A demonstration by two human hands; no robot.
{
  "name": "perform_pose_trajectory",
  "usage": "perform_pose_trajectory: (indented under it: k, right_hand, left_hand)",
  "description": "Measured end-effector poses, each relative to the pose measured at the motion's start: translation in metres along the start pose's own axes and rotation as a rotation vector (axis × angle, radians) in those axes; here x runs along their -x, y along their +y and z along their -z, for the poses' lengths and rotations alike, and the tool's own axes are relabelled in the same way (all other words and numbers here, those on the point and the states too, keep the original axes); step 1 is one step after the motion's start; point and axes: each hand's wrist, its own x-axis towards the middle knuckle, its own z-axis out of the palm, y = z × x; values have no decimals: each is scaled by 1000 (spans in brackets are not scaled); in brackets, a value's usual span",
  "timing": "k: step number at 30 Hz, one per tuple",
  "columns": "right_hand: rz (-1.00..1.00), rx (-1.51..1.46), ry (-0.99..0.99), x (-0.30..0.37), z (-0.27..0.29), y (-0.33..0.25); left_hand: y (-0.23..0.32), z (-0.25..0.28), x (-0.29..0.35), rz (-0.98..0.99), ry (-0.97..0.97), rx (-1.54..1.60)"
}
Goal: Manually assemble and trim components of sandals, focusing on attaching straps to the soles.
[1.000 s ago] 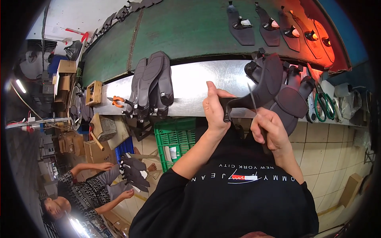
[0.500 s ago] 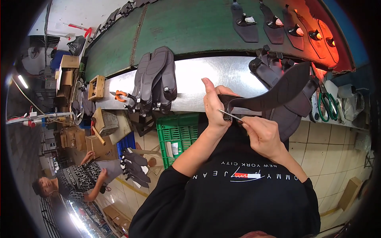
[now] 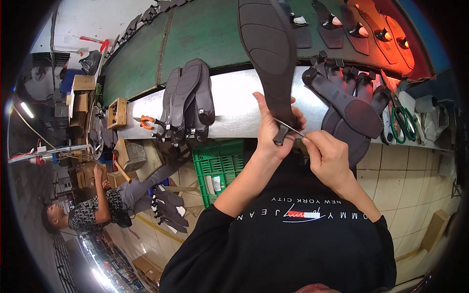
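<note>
My left hand [image 3: 273, 132] is closed around the heel end of a dark shoe sole [image 3: 267, 44], its thumb pointing up. The sole stands away from me, over the bench and the belt, with its grooved underside in view. Pinched in my right hand [image 3: 328, 152] is a thin metal blade [image 3: 289, 128], which lies across the heel [image 3: 281, 134] at its edge. The blade's handle is hidden in my fingers.
Heeled soles [image 3: 188, 95] are piled left on the metal bench [image 3: 239, 95], beside orange-handled pliers [image 3: 145, 121]. More soles [image 3: 359, 112] and green scissors [image 3: 403, 124] lie right. Beyond runs a green belt [image 3: 210, 36] with soles under red light. A person [image 3: 97, 205] stands left, near a green crate [image 3: 217, 163].
The sole has swung from pointing right to pointing away from me, its underside now showing. The blade has shifted on the heel. The other person has turned and moved an arm.
</note>
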Motion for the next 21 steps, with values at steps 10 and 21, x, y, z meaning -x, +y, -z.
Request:
perform_pose_trajectory:
  k: [10,21]
  right_hand:
    - [-40,-148,-61,2,-6,2]
    - [2,-192,-134,9,-4,-5]
  left_hand:
    - [4,0,-7,39,106,-187]
    - [22,-2,-19,23,304,-212]
